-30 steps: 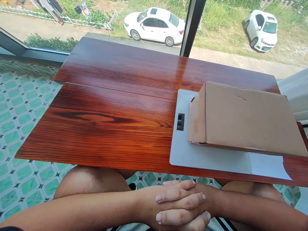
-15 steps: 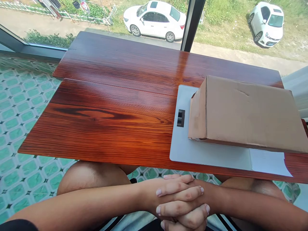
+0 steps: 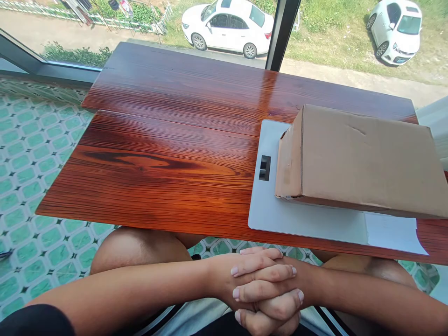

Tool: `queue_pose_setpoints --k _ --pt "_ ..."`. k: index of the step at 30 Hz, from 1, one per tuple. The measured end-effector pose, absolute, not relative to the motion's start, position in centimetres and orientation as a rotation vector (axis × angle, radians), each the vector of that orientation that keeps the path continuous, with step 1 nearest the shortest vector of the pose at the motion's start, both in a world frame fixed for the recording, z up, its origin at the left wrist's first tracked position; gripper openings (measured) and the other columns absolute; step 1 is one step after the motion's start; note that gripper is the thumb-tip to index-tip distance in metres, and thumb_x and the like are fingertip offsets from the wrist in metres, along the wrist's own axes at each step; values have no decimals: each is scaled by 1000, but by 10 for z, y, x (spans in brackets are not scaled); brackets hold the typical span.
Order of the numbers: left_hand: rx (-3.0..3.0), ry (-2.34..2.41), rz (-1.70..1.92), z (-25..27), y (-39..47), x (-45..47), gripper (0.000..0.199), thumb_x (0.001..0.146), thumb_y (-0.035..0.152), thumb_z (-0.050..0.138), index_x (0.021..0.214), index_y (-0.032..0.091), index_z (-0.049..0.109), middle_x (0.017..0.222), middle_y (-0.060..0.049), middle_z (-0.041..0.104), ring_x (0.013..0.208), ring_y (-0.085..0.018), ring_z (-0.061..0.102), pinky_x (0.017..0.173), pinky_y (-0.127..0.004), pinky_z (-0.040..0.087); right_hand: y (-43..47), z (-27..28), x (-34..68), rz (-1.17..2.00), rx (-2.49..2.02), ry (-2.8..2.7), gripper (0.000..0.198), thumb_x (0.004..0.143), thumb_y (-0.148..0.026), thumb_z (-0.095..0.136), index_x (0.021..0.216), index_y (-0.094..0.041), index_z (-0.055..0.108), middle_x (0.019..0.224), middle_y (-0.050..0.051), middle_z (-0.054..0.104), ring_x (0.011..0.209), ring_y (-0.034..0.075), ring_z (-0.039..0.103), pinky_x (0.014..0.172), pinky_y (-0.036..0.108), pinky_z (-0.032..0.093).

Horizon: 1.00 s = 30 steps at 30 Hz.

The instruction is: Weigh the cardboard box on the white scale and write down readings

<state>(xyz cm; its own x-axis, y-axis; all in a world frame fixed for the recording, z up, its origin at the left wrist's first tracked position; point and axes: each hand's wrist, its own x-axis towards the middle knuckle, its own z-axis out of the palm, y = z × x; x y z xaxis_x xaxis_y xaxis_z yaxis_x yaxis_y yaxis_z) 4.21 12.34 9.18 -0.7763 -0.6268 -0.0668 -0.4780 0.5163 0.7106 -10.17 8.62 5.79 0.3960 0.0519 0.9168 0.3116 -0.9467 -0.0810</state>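
Note:
My left hand (image 3: 227,282) and my right hand (image 3: 257,290) are clasped, their fingers interlaced over my lap in front of the table edge. Neither touches anything on the table, and no object shows between them; the palms are hidden. Nearest to them on the tabletop is a flat white scale (image 3: 297,219) with a small dark display (image 3: 265,168). A closed brown cardboard box (image 3: 364,158) lies on the scale, overhanging its right part. A sheet of white paper (image 3: 394,232) sticks out from under the box at the front right.
The reddish-brown wooden table (image 3: 157,186) has a lengthwise seam between its boards. My knees (image 3: 135,249) are at its front edge. Beyond it stand a dark window frame (image 3: 282,37) and, outside, a white car (image 3: 227,28) and another (image 3: 397,32). Green-patterned tiles (image 3: 35,163) cover the floor.
The view has shifted slightly, so the table's left edge sits a little further right and higher. My hands stay clasped, and the box and scale rest as before.

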Motion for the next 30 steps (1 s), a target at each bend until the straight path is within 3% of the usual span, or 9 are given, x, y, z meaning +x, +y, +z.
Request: queue_pose_setpoints --k 6,14,18,22,26,30 --pt "909 -2595 -1079 88 120 44 61 75 66 72 130 40 72 153 -6 55 100 -33 72 39 -23 53 91 58 -96 -1632 -2329 -316 40 90 -53 67 115 -23 79 98 13 77 90 36 75 75 50 62" --pt "858 -2560 -996 87 129 43 60 75 69 69 124 35 75 146 -10 60 98 -32 73 32 -20 44 99 57 -97 -1569 -2341 -269 39 87 -50 71 114 -22 75 97 15 74 93 38 74 78 53 62" --pt "820 -2530 -937 90 126 37 55 67 65 76 111 32 77 120 -12 69 98 -32 73 33 -18 43 111 61 -99 -1533 -2360 -186 40 88 -53 68 111 -21 72 95 16 72 92 39 74 80 57 62" --pt "757 -2577 -940 90 116 33 51 58 67 80 93 30 77 92 -9 69 92 -30 74 36 -17 43 106 58 -101 -1489 -2387 -224 48 85 -56 72 119 -22 72 100 16 75 97 39 73 83 55 61" --pt "851 -2541 -991 89 122 37 51 64 65 76 101 30 78 100 -11 71 93 -30 74 33 -17 41 93 54 -103 -1469 -2484 -362 54 83 -56 74 124 -21 73 106 17 76 99 39 72 82 52 62" --pt "855 -2528 -977 89 130 41 55 68 63 75 112 32 77 111 -12 71 110 -36 69 36 -19 47 94 57 -103 -1481 -2473 -377 48 84 -57 73 118 -24 78 101 16 76 97 39 73 79 54 62"
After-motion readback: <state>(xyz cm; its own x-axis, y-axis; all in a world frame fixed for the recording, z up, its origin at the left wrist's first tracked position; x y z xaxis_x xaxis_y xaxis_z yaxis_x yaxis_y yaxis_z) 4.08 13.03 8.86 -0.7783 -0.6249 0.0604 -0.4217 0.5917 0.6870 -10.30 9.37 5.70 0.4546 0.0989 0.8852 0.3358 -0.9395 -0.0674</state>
